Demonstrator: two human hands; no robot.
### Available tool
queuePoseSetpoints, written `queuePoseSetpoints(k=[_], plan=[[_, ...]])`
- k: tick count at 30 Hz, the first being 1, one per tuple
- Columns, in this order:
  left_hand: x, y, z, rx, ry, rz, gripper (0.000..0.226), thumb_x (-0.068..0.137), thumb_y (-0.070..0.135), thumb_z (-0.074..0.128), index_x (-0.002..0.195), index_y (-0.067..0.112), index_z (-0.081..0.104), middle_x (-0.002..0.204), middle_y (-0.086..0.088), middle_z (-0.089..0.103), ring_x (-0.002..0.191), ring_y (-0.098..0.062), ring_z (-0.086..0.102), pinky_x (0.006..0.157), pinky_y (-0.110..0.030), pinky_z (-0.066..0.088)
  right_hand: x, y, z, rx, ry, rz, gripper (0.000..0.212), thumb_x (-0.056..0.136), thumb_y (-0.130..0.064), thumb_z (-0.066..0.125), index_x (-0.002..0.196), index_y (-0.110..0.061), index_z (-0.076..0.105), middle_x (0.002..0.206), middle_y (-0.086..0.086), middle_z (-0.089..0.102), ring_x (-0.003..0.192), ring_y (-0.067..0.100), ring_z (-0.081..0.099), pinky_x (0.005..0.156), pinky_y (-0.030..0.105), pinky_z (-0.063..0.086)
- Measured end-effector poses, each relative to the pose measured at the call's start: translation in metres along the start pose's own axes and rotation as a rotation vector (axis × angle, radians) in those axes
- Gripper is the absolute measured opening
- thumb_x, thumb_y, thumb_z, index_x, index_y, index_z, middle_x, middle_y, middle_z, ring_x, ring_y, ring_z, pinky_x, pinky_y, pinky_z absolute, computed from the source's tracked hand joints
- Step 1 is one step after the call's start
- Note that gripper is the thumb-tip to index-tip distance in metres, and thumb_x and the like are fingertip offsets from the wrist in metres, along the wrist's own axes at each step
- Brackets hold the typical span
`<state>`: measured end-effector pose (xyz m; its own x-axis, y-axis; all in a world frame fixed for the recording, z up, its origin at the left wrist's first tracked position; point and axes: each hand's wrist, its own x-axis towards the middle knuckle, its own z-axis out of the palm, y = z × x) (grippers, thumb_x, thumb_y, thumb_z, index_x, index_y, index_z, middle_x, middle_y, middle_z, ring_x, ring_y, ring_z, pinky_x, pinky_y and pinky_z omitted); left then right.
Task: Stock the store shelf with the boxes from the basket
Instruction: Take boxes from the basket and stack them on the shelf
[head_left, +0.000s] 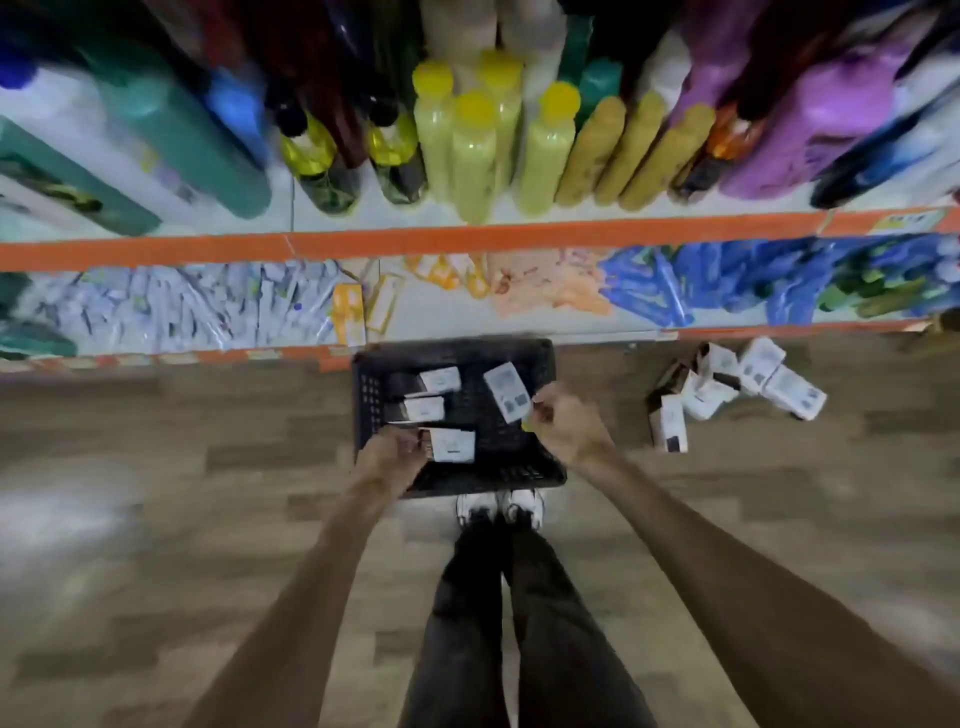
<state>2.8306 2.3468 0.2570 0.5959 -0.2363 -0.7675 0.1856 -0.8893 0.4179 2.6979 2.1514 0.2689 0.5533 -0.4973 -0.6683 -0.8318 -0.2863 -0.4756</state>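
Observation:
A black plastic basket (540, 374) sits on the floor in front of the bottom shelf. Small white boxes lie in it. My left hand (392, 457) is at the basket's near left corner, closed on a white box (452, 445). At the right side of the basket, my right hand (566, 423) grips another white box (508, 391) and holds it tilted above the basket. Two more boxes (440, 379) (423, 409) lie loose at the back left of the basket. The picture is blurred.
The orange-edged bottom shelf (441, 317) has a bare gap behind the basket, between yellow packets and orange packets. Bottles fill the shelf above (467, 236). A pile of white boxes (727, 387) lies on the wooden floor to the right. My feet (498, 506) stand just behind the basket.

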Motion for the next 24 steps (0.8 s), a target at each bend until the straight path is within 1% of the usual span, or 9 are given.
queuePoseSetpoints(k=[2, 5, 9, 12, 14, 17, 19, 22, 24], plan=[[0.041, -0.032, 0.027, -0.03, -0.017, -0.08, 0.012, 0.083, 0.003, 0.065, 0.094, 0.008, 0.065, 0.102, -0.021, 0.065, 0.104, -0.039, 0.062, 0.088, -0.045, 0.05, 0.036, 0.025, 0.044, 0.0, -0.035, -0.014, 0.023, 0.094, -0.025, 0.052, 0.11, -0.008, 0.052, 0.093, 0.01, 0.059, 0.087, 0.028, 0.057, 0.071, 0.033, 0.044], [0.102, -0.077, 0.065, 0.041, -0.071, -0.139, 0.031, 0.086, 0.008, 0.063, 0.117, 0.003, 0.061, 0.119, -0.018, 0.062, 0.105, -0.033, 0.06, 0.09, -0.039, 0.048, 0.09, 0.062, 0.101, 0.022, -0.068, 0.038, 0.019, 0.091, -0.025, 0.058, 0.105, -0.015, 0.049, 0.1, 0.009, 0.06, 0.096, 0.029, 0.057, 0.081, 0.04, 0.05], [0.19, -0.132, 0.119, 0.016, -0.078, -0.229, 0.035, 0.086, 0.012, 0.064, 0.121, 0.007, 0.059, 0.106, -0.013, 0.063, 0.075, -0.016, 0.056, 0.056, -0.024, 0.043, 0.169, 0.119, 0.173, 0.004, -0.08, 0.082, 0.036, 0.089, -0.03, 0.058, 0.12, -0.016, 0.048, 0.099, 0.002, 0.058, 0.094, 0.027, 0.059, 0.069, 0.034, 0.043], [0.251, -0.175, 0.16, 0.039, -0.073, -0.267, 0.037, 0.087, 0.015, 0.066, 0.122, 0.007, 0.057, 0.083, -0.005, 0.058, 0.07, -0.016, 0.052, 0.065, -0.028, 0.04, 0.227, 0.164, 0.223, -0.055, -0.1, 0.109, 0.053, 0.088, -0.031, 0.059, 0.133, -0.009, 0.041, 0.121, 0.013, 0.056, 0.105, 0.033, 0.058, 0.075, 0.035, 0.045], [0.288, -0.199, 0.185, 0.037, -0.07, -0.294, 0.04, 0.086, 0.015, 0.066, 0.122, 0.001, 0.058, 0.069, -0.005, 0.05, 0.06, -0.019, 0.048, 0.058, -0.029, 0.038, 0.262, 0.19, 0.25, -0.108, -0.08, 0.141, 0.062, 0.088, -0.032, 0.061, 0.137, -0.003, 0.036, 0.132, 0.016, 0.05, 0.117, 0.035, 0.052, 0.088, 0.04, 0.047], [0.335, -0.228, 0.218, 0.083, -0.055, -0.327, 0.013, 0.086, 0.014, 0.064, 0.084, 0.001, 0.062, 0.057, -0.004, 0.042, 0.049, -0.021, 0.044, 0.043, -0.023, 0.029, 0.306, 0.22, 0.283, -0.189, -0.044, 0.165, 0.066, 0.087, -0.031, 0.064, 0.137, 0.0, 0.034, 0.137, 0.021, 0.042, 0.128, 0.038, 0.041, 0.101, 0.044, 0.042], [0.365, -0.24, 0.236, 0.027, -0.03, -0.372, 0.011, 0.089, 0.016, 0.063, 0.083, 0.009, 0.058, 0.064, -0.006, 0.051, 0.047, -0.016, 0.05, 0.041, -0.019, 0.034, 0.333, 0.237, 0.302, -0.235, -0.009, 0.166, 0.069, 0.086, -0.03, 0.065, 0.139, 0.0, 0.031, 0.138, 0.023, 0.038, 0.129, 0.038, 0.037, 0.104, 0.044, 0.037], [0.401, -0.253, 0.255, 0.017, -0.006, -0.376, 0.048, 0.084, 0.024, 0.072, 0.122, -0.001, 0.056, 0.11, -0.016, 0.063, 0.093, -0.029, 0.063, 0.072, -0.023, 0.053, 0.364, 0.251, 0.325, -0.293, 0.039, 0.168, 0.087, 0.084, -0.033, 0.068, 0.146, 0.002, 0.019, 0.147, 0.024, 0.029, 0.135, 0.037, 0.031, 0.11, 0.043, 0.029], [0.414, -0.257, 0.262, 0.029, 0.017, -0.393, 0.077, 0.082, 0.027, 0.075, 0.141, -0.003, 0.036, 0.136, -0.018, 0.05, 0.12, -0.033, 0.053, 0.092, -0.032, 0.047, 0.38, 0.256, 0.336, -0.303, 0.09, 0.182, 0.096, 0.082, -0.034, 0.071, 0.149, 0.001, 0.012, 0.151, 0.022, 0.024, 0.138, 0.037, 0.025, 0.112, 0.044, 0.027]])
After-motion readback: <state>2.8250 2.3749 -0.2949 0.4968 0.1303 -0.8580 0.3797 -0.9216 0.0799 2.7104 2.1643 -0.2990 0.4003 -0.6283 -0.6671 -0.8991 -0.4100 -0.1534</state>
